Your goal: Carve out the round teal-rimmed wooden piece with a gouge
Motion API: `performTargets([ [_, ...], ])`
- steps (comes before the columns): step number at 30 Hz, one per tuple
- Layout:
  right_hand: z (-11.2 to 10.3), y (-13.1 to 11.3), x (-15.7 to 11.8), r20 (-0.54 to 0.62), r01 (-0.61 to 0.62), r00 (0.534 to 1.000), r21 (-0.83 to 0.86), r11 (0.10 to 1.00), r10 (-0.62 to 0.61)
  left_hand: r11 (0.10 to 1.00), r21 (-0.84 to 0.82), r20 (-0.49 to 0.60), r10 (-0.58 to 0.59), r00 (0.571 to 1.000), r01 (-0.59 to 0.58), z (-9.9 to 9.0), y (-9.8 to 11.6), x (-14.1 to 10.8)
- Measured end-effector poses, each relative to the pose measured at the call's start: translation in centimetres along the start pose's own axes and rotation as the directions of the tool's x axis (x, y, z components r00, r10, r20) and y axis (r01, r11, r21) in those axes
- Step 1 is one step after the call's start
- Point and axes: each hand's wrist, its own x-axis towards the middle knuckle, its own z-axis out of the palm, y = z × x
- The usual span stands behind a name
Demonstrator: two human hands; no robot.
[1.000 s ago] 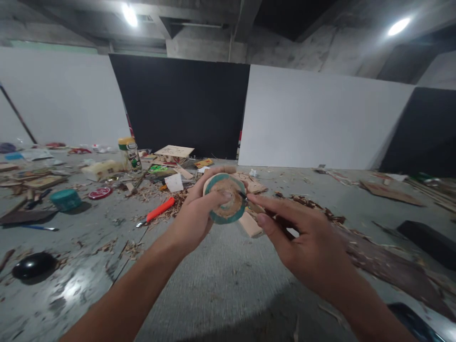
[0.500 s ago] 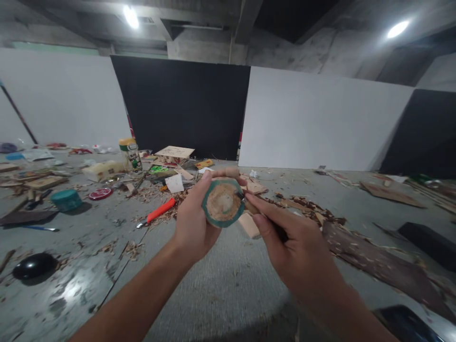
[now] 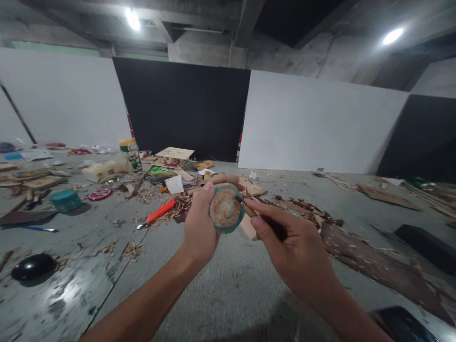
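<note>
The left hand [image 3: 201,225] is clamped around a round, apparently wooden piece [image 3: 225,209] with a green rim, raised above the floor [image 3: 221,289]. Its rough face is turned to the wearer, presumably for clear sight. The right hand [image 3: 294,242], apart from the left, pinches a slim tool [image 3: 248,208] near its tip, likely for fine control; the tip is at the piece's upper right, contact not confirmable. Leftward lies an orange knife [image 3: 161,212], apparently kept within reach. A yellow-lidded can [image 3: 130,156] stands toward the floor's far edge, before upright panels [image 3: 181,109].
</note>
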Motion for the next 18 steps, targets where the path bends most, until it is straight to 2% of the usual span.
performTargets([
  [6,0.41,0.56,-0.05,-0.028,0.119,0.992,-0.082,0.989,-0.122,0.998,0.061,-0.071,-0.009,0.997,0.014,-0.37,-0.03,0.15],
  [13,-0.02,0.42,0.50,0.046,-0.039,0.998,0.138,0.990,0.033,0.996,0.088,-0.023,0.028,0.999,-0.026,-0.36,-0.02,0.26],
  [15,0.12,0.45,0.33,0.011,-0.002,1.000,0.084,0.996,0.001,0.995,0.093,-0.016,0.042,0.999,-0.040,-0.31,0.03,0.28],
  [18,0.42,0.76,-0.06,-0.040,0.125,0.991,-0.074,0.989,-0.129,0.995,0.093,-0.016,0.036,0.999,-0.034,-0.30,0.12,0.38],
])
